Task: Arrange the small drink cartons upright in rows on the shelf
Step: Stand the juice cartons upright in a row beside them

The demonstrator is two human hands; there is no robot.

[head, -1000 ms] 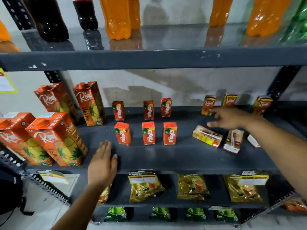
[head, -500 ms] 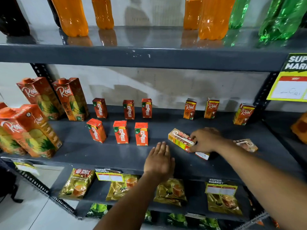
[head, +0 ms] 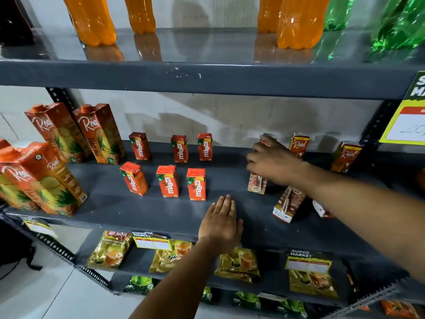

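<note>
Several small red Maaza cartons (head: 169, 184) stand upright in two rows on the grey middle shelf (head: 110, 203). To their right, a small brown carton (head: 257, 185) stands upright, its top hidden under my right hand (head: 272, 161). That hand hovers palm down with fingers spread, and the carton is not between thumb and fingers. Another brown carton (head: 287, 203) lies tilted on its side, and a third (head: 320, 209) is mostly hidden by my right forearm. Small Real cartons (head: 299, 145) stand along the back. My left hand (head: 220, 223) rests flat on the shelf's front edge, holding nothing.
Tall Real pineapple cartons (head: 101, 134) stand at the shelf's left end. Orange bottles (head: 299, 21) and green bottles (head: 400, 21) fill the shelf above. Gold pouches (head: 239, 264) lie on the shelf below. A yellow price tag (head: 404, 127) hangs at the right.
My right hand gripped a carton that lay on its side, and that carton now stands upright under the hand, which has opened. My left hand stays on the shelf edge. The view shifted right.
</note>
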